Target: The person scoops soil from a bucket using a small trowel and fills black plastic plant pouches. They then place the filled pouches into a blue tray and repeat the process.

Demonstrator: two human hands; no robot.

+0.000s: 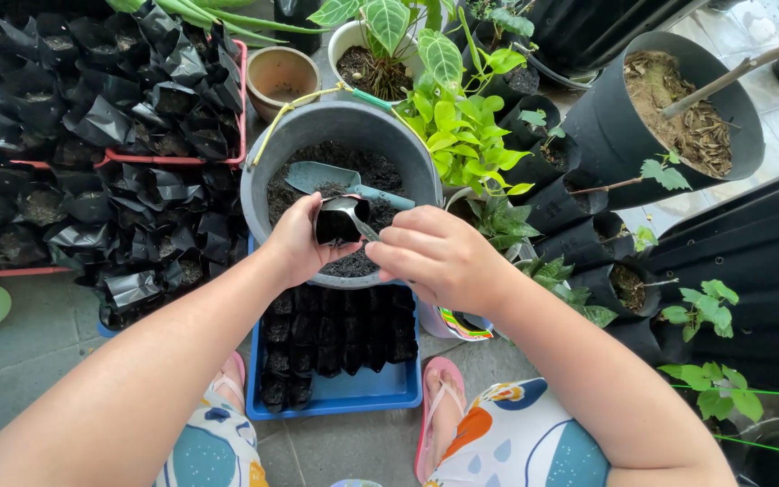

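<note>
A small black plastic nursery bag [338, 221] sits at the centre of the frame, gripped in the left hand [297, 242], whose fingers wrap its side and keep its mouth open and facing up. The right hand [435, 257] is closed around the handle of a metal spoon [360, 223], its bowl resting at the bag's opening. Both hands hang over a grey bucket [268, 158] filled with dark soil [371, 167], and a teal garden trowel [335, 180] lies on that soil just above the bag.

Below the bucket, in the lower centre, a blue tray [353, 397] holds rows of filled black bags standing side by side. The person's feet in pink sandals [439, 406] rest beside the tray on the grey tiled floor.

The upper left of the frame is packed with more black bags, some of them in a red crate [243, 99]. Above the bucket stand an empty terracotta pot [279, 77] and a white pot [353, 41] with a broad-leaved plant. On the right, leafy green plants grow in black containers, with a large black pot [741, 126] of dry mulch in the upper right
</note>
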